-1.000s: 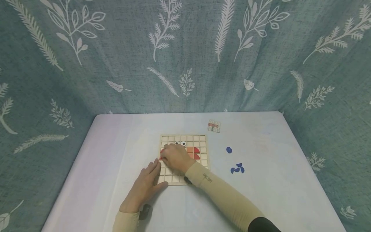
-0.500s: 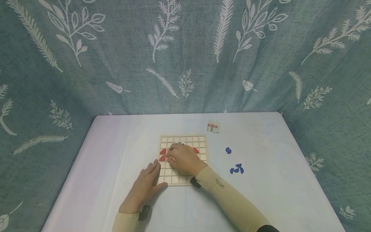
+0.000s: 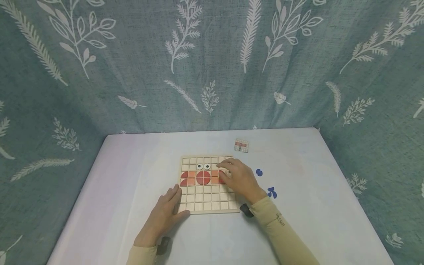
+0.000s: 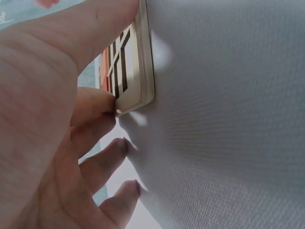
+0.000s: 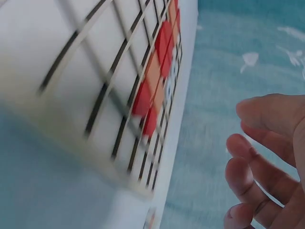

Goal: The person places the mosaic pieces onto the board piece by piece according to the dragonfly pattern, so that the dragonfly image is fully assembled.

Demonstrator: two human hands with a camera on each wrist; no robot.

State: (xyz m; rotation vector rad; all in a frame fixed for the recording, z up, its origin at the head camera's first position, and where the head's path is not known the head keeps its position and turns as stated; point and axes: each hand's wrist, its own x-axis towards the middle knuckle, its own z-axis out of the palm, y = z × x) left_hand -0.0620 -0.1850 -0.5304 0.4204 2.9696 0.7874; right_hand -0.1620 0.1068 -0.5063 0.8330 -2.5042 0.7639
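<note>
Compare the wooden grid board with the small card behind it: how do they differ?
The board is much larger than the card. The left hand touches the board; no hand touches the card. Both bear grids with red across them.

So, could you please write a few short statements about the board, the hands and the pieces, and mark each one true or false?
1) The left hand touches the pale, square wooden grid board. True.
2) Small, rounded blue pieces lie on the white table, right of the board. True.
3) The right hand pinches a blue piece. False: it holds nothing visible.
4) In the head view, the two round black-and-white eye pieces sit below the circle of red pieces. False: they sit above it.
5) The small grid-patterned card lies off the board. True.
</note>
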